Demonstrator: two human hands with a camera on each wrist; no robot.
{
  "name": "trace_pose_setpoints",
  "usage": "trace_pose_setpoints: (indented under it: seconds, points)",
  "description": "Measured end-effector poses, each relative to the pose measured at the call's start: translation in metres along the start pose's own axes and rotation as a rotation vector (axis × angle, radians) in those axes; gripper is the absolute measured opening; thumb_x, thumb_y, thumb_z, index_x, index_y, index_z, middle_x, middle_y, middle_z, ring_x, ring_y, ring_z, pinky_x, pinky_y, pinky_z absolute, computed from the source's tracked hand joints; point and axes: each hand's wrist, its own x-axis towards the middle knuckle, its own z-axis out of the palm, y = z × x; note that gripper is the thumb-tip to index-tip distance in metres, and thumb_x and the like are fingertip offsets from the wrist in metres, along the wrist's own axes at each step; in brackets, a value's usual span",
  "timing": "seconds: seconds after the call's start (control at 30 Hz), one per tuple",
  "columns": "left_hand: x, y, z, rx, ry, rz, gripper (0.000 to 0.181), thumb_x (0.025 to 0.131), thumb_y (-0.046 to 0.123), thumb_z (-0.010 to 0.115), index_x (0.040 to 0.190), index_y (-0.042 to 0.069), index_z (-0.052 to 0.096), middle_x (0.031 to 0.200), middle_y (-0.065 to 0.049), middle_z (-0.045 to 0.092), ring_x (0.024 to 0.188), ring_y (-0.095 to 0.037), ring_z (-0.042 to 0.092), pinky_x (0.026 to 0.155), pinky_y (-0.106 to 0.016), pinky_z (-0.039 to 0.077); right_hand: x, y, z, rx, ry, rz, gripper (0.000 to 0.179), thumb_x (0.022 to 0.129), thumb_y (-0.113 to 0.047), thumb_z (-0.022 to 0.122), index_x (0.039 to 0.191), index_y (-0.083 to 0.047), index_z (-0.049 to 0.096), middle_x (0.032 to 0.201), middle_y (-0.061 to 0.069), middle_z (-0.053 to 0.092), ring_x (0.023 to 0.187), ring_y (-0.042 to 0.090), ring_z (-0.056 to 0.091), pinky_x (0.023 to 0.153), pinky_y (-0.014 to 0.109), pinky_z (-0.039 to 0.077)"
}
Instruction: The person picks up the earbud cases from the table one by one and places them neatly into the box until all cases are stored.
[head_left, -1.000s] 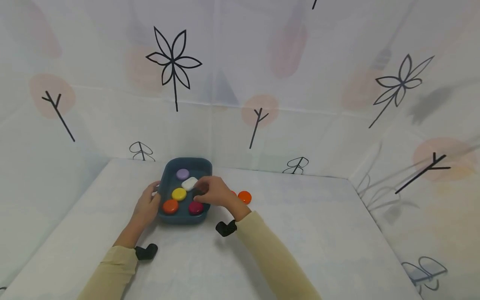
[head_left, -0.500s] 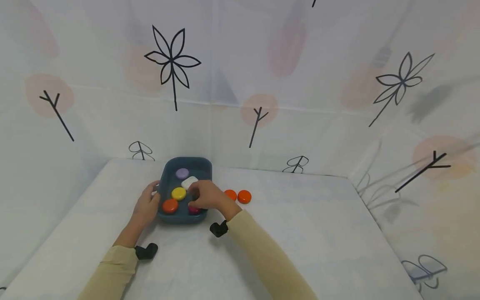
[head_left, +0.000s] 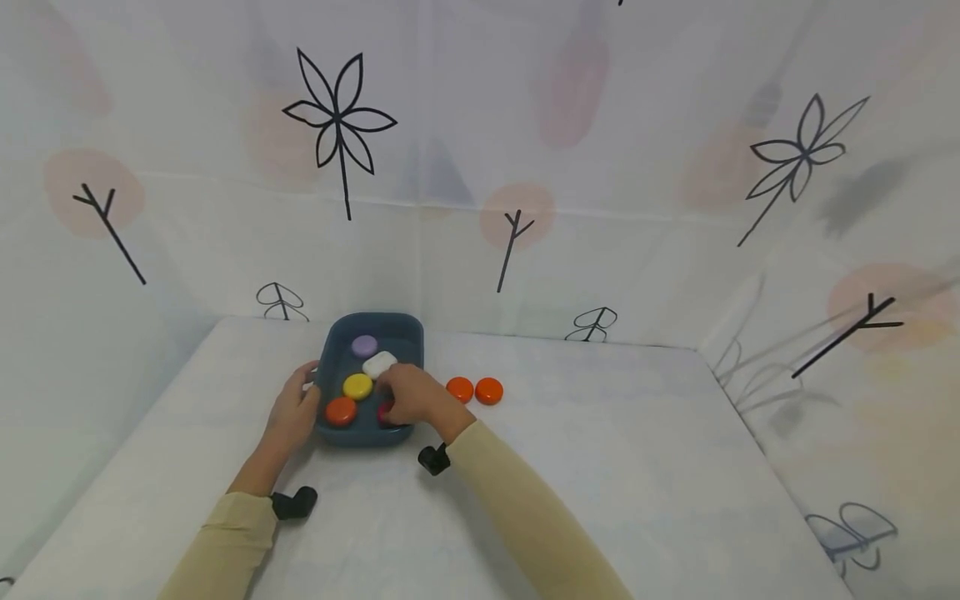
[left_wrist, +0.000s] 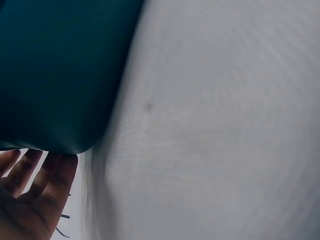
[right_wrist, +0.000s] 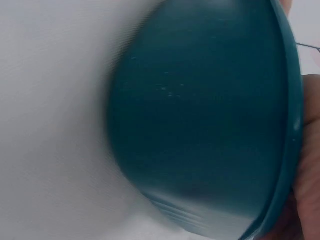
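My left hand [head_left: 294, 410] rests against the left side of a dark teal tray [head_left: 324, 437]. In the left wrist view its fingers [left_wrist: 57, 185] reach straight to the tray's outer wall. My right hand [head_left: 414, 393] reaches over the right rim, fingers bent down into the tray by a magenta disc [head_left: 384, 412], which it partly covers. I cannot tell whether its fingertips hold anything. The right wrist view shows mostly the tray's outer wall. Also inside the tray lie a lilac disc [head_left: 364, 347], a white rounded piece [head_left: 380, 365], a yellow disc [head_left: 357, 386] and an orange disc [head_left: 341, 411].
Two orange-red discs [head_left: 489, 391] lie side by side on the white table [head_left: 600, 450], right of the tray. Behind the table hangs a white cloth [head_left: 637, 250] printed with flowers and twigs. Each wrist wears a small black device [head_left: 295, 503].
My right hand has moved slightly left and lower into the tray, covering more of the magenta disc and uncovering the second orange-red disc outside. The left hand has stayed at the tray.
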Motion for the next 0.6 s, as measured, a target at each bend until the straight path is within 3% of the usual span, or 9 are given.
trace_pose_setpoints:
  seconds: [0.37, 0.6]
  points:
    - [0.0004, -0.0019, 0.0017, -0.007, 0.003, 0.002, 0.050, 0.090, 0.023, 0.023, 0.139, 0.014, 0.018, 0.139, -0.017, 0.029, 0.121, -0.038, 0.035, 0.098, -0.055, 0.029, 0.0007, -0.0046, 0.0007, -0.103, -0.023, -0.006, 0.032, 0.069, -0.018, 0.070, 0.101, -0.015, 0.063, 0.089, -0.006, 0.059, 0.075, 0.009, 0.049, 0.068, 0.018, 0.046]
    - [0.0010, -0.0029, 0.0011, -0.008, 0.002, -0.009, 0.051, 0.090, 0.025, 0.022, 0.140, 0.015, 0.018, 0.139, -0.016, 0.029, 0.121, -0.038, 0.034, 0.098, -0.054, 0.029, 0.0037, -0.0093, 0.0027, -0.121, -0.041, 0.035, 0.024, 0.068, -0.016, 0.071, 0.091, -0.017, 0.064, 0.078, -0.009, 0.057, 0.071, 0.009, 0.050, 0.063, 0.018, 0.045]
